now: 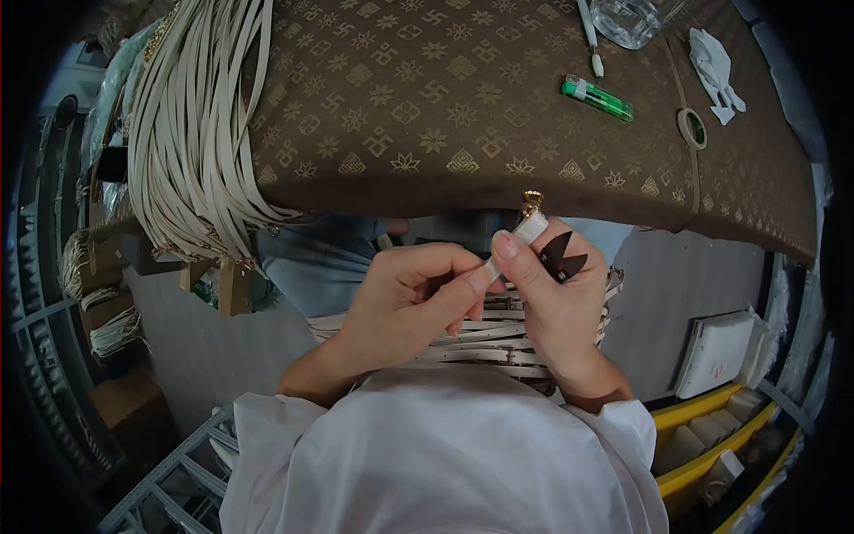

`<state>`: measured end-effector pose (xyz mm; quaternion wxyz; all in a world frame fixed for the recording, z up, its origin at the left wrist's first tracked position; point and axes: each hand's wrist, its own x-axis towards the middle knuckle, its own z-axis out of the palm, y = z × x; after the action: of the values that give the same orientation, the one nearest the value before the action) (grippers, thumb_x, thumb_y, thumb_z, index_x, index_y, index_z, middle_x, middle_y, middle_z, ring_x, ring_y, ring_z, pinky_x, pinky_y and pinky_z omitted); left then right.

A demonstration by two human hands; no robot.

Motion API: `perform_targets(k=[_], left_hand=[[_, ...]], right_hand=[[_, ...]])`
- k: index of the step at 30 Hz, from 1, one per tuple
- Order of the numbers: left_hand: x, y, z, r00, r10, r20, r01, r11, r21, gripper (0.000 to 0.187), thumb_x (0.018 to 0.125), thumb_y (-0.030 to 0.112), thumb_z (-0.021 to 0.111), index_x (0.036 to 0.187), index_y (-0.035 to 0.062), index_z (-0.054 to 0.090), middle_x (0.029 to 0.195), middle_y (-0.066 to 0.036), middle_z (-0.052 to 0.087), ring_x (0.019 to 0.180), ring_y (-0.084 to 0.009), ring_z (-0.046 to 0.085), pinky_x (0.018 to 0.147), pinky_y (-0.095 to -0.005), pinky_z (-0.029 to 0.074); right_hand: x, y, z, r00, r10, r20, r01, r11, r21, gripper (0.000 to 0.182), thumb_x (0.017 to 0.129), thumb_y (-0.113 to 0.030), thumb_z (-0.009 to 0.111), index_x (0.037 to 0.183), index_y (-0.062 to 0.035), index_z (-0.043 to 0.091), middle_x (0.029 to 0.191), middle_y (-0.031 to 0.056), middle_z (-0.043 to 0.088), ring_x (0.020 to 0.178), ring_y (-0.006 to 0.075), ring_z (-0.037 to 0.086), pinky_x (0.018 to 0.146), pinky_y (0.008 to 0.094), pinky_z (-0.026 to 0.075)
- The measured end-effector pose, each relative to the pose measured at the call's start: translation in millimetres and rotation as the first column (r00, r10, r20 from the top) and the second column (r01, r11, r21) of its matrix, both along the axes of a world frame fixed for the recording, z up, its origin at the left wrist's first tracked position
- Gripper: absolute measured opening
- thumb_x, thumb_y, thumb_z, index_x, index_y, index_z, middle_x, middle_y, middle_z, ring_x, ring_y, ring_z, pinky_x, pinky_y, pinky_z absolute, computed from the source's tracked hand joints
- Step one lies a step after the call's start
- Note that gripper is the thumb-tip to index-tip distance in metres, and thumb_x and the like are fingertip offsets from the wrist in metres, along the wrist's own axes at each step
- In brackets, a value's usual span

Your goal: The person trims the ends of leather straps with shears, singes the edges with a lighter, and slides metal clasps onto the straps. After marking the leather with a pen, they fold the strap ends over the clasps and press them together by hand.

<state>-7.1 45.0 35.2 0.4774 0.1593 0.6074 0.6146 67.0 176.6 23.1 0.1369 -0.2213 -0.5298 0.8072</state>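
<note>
My left hand [414, 298] pinches a narrow white strap [531, 228] between thumb and fingers. Higher up the same strap, my right hand [565, 303] grips it near its gold-coloured metal end [532, 201]. A small dark tool with two pointed tips [562, 258] rests in my right hand, between thumb and palm; its lower part is hidden. Below my hands, several white straps with buckles [498, 354] lie across my lap.
A brown patterned cloth [400, 98] covers the table ahead. A bundle of pale straps [200, 133] hangs over its left edge. On it are a green cutter [598, 98], a tape roll [692, 129] and a clear container [627, 20]. Yellow bins [712, 454] stand at right.
</note>
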Motion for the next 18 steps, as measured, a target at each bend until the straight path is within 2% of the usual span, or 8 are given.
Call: perform_targets(k=[1,5,11,14,16,17,18], left_hand=[[0,0,-1,1.0,0.0,0.001,0.0,1.0,-0.001,0.015,0.086,0.009,0.049,0.089,-0.0025,0.057,0.071,-0.002,0.055,0.054,-0.003,0.046,0.047,-0.0162,0.037],[2,0,-1,0.999,0.022,-0.044,-0.02,0.998,0.059,0.015,0.086,0.009,0.048,0.088,-0.0022,0.057,0.069,-0.002,0.054,0.053,-0.0026,0.046,0.045,-0.0162,0.037],[0,-3,-4,0.992,0.006,-0.122,0.007,0.994,0.111,0.014,0.086,0.006,0.047,0.091,-0.0023,0.057,0.074,-0.002,0.053,0.055,-0.0026,0.045,0.046,-0.016,0.036],[0,-4,-4,0.989,0.019,-0.146,-0.002,0.993,0.118,0.015,0.085,0.004,0.046,0.093,-0.0026,0.057,0.077,-0.002,0.053,0.056,-0.0026,0.045,0.046,-0.016,0.036],[0,-5,-5,0.987,0.041,-0.154,-0.023,0.993,0.116,0.016,0.085,0.004,0.046,0.094,-0.003,0.057,0.078,-0.002,0.052,0.056,-0.0026,0.045,0.046,-0.016,0.036],[0,-6,-6,0.985,0.09,-0.147,-0.071,0.989,0.13,0.017,0.085,0.003,0.046,0.096,-0.0034,0.057,0.077,-0.002,0.053,0.056,-0.0027,0.046,0.047,-0.0158,0.036],[0,-7,-6,0.98,0.139,-0.139,-0.119,0.982,0.144,0.018,0.085,0.003,0.045,0.098,-0.0038,0.057,0.077,-0.003,0.053,0.056,-0.0029,0.046,0.047,-0.0155,0.037]], right_hand=[[0,-1,-2,0.999,-0.027,-0.026,0.028,0.998,0.064,0.023,0.079,-0.011,0.062,0.063,-0.0025,0.05,0.061,0.0005,0.056,0.054,0.0007,0.047,0.046,0.0152,0.034],[-1,-1,2,1.0,-0.012,0.004,0.012,1.0,-0.026,0.025,0.079,-0.011,0.063,0.061,-0.0026,0.048,0.06,0.0004,0.055,0.054,0.0003,0.045,0.046,0.0152,0.033],[0,2,-4,1.0,0.008,-0.001,-0.008,0.999,0.051,0.025,0.079,-0.011,0.062,0.061,-0.0027,0.047,0.058,-0.0017,0.052,0.054,0.0002,0.04,0.046,0.0157,0.032],[-1,3,0,1.0,0.021,0.012,-0.022,0.998,0.056,0.021,0.079,-0.01,0.062,0.065,-0.0013,0.05,0.065,-0.0018,0.053,0.058,-0.0001,0.039,0.048,0.0156,0.032],[1,4,2,0.999,0.014,-0.033,-0.011,0.995,0.101,0.012,0.078,-0.01,0.063,0.077,0.0009,0.057,0.07,0.0,0.053,0.06,0.0023,0.041,0.048,0.0167,0.032],[2,7,-1,0.999,0.02,-0.038,-0.016,0.995,0.1,0.012,0.078,-0.01,0.063,0.077,0.0009,0.057,0.07,0.0,0.053,0.06,0.0023,0.041,0.048,0.0167,0.032],[5,12,-7,0.995,0.003,-0.098,0.035,0.925,0.38,0.015,0.076,-0.009,0.064,0.085,0.0012,0.059,0.069,0.0014,0.052,0.059,0.0049,0.042,0.048,0.0179,0.033]])
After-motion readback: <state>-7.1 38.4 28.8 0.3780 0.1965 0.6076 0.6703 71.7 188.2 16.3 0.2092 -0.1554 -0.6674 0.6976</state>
